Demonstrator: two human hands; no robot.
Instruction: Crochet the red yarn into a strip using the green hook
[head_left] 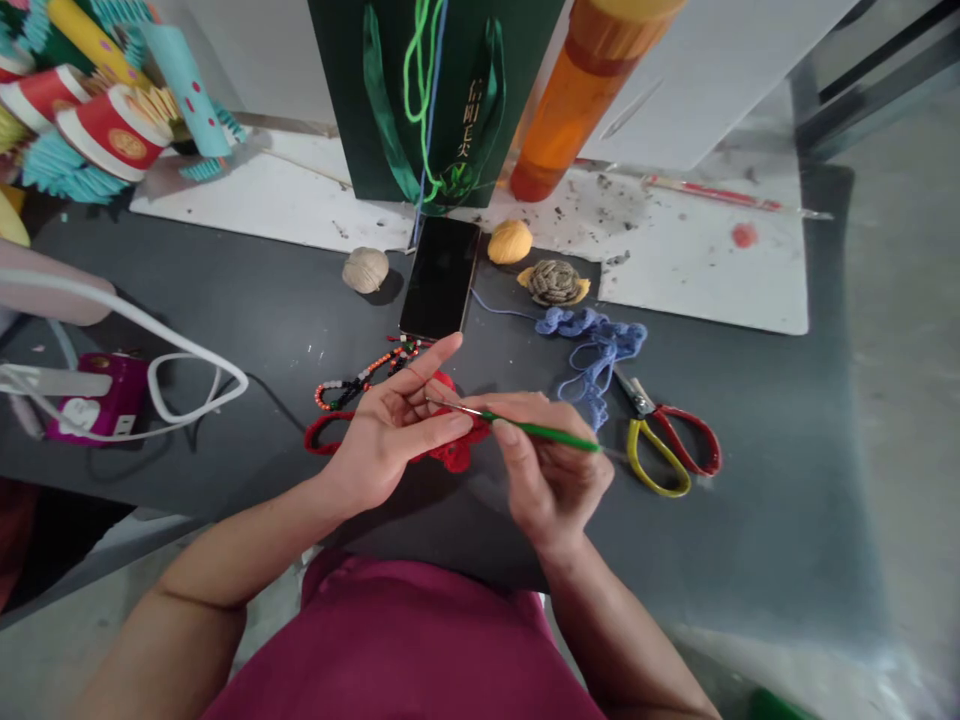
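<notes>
My right hand (559, 470) grips a crochet hook (547, 432) with a green handle, its metal tip pointing left across the fingers of my left hand (386, 435). The left thumb and fingers pinch a red crochet piece (454, 455), while the left index finger stretches up and away. Part of the red piece is hidden behind both hands. Beside my left hand lie a beaded string (337, 395) and a red loop (321, 435). To the right of my right hand rest scissors (660, 440) with one yellow and one red handle, touching blue crochet work (592, 345).
Beyond my hands lie a black phone (441, 275), a beige yarn ball (366, 270), a yellow ball (510, 242) and a grey-brown crochet flower (555, 282). A green paper bag (442, 100) and an orange bottle (574, 110) stand behind. White cable (217, 350) loops at left.
</notes>
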